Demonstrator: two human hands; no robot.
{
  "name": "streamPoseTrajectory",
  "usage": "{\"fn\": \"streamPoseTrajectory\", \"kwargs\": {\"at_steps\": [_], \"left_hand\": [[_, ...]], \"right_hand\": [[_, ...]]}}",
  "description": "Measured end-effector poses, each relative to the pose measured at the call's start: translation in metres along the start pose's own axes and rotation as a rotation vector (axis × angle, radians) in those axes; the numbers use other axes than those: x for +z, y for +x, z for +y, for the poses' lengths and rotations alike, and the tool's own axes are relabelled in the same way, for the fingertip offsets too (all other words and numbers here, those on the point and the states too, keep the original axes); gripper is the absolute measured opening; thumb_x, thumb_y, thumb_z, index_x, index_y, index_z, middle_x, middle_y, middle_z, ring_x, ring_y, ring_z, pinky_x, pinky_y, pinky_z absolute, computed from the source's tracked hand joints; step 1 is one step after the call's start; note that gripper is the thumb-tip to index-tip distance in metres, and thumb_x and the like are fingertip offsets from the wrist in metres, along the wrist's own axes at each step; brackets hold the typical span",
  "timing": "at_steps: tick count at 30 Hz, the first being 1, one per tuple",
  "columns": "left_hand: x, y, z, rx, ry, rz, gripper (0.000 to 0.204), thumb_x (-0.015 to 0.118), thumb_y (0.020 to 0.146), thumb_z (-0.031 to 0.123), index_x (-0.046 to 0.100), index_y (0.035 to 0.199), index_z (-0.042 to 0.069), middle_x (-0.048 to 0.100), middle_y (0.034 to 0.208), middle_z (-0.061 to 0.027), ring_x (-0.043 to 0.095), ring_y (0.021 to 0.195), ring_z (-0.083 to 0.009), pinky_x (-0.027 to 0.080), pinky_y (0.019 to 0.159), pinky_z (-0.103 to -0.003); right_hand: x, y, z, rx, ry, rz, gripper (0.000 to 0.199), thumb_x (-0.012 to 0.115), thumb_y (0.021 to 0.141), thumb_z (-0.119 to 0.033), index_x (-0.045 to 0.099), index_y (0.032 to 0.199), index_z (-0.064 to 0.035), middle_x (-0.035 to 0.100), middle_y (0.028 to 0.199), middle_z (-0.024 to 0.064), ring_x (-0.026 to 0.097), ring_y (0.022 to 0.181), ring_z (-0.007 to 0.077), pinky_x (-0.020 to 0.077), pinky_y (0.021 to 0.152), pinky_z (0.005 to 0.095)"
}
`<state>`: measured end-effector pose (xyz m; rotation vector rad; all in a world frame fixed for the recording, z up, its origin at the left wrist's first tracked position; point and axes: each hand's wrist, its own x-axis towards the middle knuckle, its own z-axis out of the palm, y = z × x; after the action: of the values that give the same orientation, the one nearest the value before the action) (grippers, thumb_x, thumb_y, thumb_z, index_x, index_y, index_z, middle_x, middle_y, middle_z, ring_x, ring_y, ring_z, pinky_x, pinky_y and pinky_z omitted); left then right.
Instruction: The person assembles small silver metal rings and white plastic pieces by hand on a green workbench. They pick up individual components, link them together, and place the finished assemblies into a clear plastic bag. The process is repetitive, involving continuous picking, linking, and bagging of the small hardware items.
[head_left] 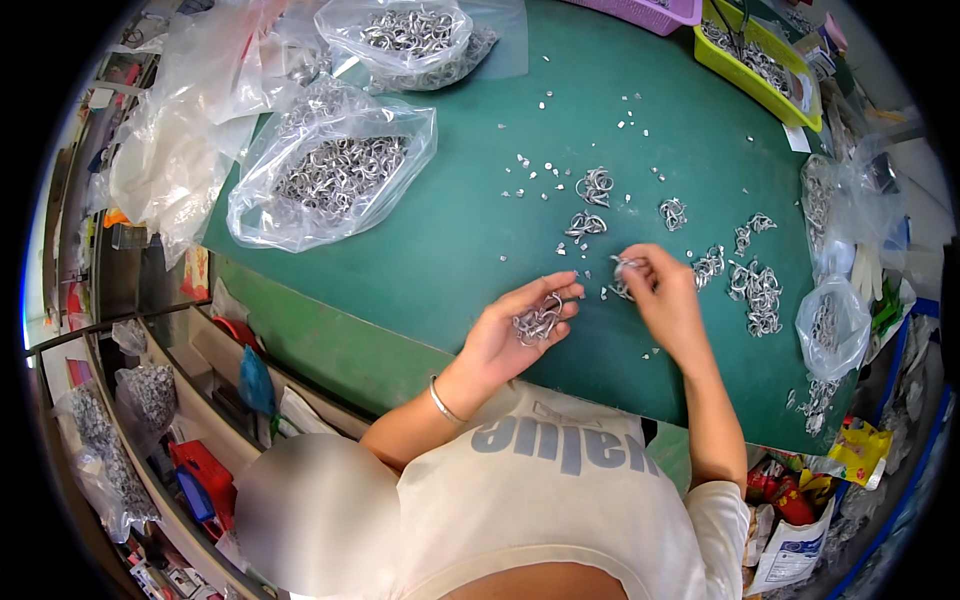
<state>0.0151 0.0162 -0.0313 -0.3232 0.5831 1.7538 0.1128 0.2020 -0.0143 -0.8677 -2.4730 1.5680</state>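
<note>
My left hand (497,330) is palm up with fingers curled, cupping a small heap of silver metal rings (538,320). To its right, my right hand (662,292) is closed in a pinch on a few similar silver rings (622,278) just above the green table (430,270); how many is hard to tell. Beyond the hands lie two small piles of rings, one pile (586,224) nearer and another (594,187) farther off. More clusters sit right of my right hand, including a small pile (708,266) and a larger pile (757,297).
Clear plastic bags full of rings stand at the left, one bag (340,180) and another (410,40) at the back. A yellow-green basket (760,85) and a purple basket (650,12) occupy the far right. Tiny silver bits (535,175) dot the table. Bags (835,325) line the right edge.
</note>
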Motion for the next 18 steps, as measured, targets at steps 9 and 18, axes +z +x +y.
{"fn": "streamPoseTrajectory", "kwargs": {"at_steps": [9,18], "left_hand": [[0.012,0.013,0.002,-0.1,0.001,-0.058,0.053,0.035,0.096,0.044,0.048,0.123,0.0,0.056,0.115,-0.013,0.056,0.1,-0.0215,0.048,0.083,-0.036],[0.02,0.011,0.001,-0.118,0.275,-0.055,0.035,0.049,0.093,0.038,0.057,0.1,0.005,0.057,0.091,-0.0007,0.053,0.072,-0.0095,0.043,0.056,-0.021]], "right_hand": [[-0.008,-0.017,-0.024,-0.4,-0.265,0.227,0.02,0.061,0.078,-0.001,0.061,0.097,-0.0008,0.058,0.095,0.0127,0.052,0.088,0.031,0.0425,0.078,0.0392],[0.018,-0.019,-0.049,-0.477,0.013,-0.004,0.014,0.063,0.074,0.003,0.064,0.087,-0.0013,0.061,0.081,0.0079,0.055,0.076,0.0255,0.044,0.067,0.0329]]}}
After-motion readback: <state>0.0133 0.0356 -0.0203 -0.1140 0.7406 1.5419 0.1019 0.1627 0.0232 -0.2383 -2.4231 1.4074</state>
